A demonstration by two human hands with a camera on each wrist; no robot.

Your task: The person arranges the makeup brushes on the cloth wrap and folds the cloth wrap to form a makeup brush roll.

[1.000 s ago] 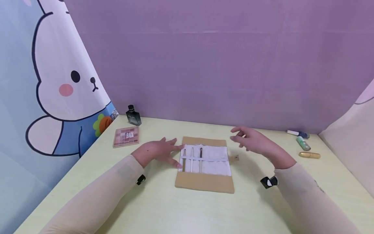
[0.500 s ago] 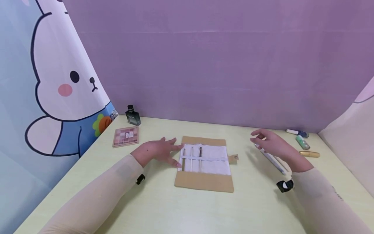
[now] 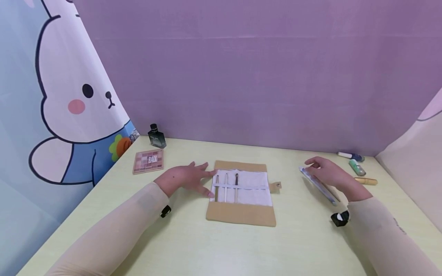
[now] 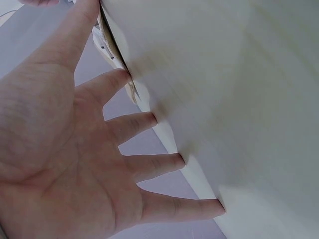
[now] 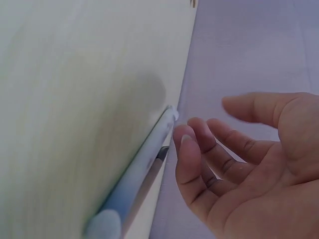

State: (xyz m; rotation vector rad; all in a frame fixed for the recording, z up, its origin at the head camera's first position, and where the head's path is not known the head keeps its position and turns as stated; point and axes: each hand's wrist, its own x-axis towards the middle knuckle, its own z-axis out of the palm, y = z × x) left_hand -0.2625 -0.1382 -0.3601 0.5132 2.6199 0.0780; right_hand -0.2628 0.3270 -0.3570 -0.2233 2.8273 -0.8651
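Note:
In the middle of the table lies an unrolled tan brush case [image 3: 241, 214] with a white lining. Three slim makeup brushes [image 3: 236, 188] stand under its elastic band. My left hand [image 3: 189, 178] is spread flat at the case's left edge, its thumb and index finger on that edge; in the left wrist view the fingertips [image 4: 219, 206] press on the tabletop. My right hand [image 3: 326, 173] hovers with loosely bent fingers over a pale blue-and-white stick-shaped item [image 3: 321, 188]. Beside that lies a slim brush [image 5: 144, 191] with a dark tip. Nothing is between the right fingers.
At the far left stand a dark perfume bottle [image 3: 157, 137] and a flat pink eyeshadow palette [image 3: 148, 161]. To the right lie a blue bottle with a white cap [image 3: 351, 156], a small green tube [image 3: 357, 168] and a gold tube [image 3: 366, 181]. A snap strap [image 3: 275, 187] sticks out from the case.
My right hand has moved right, away from the case's upper right corner, to above the stick-shaped item and brush, and lowered slightly. The left hand has stayed in place.

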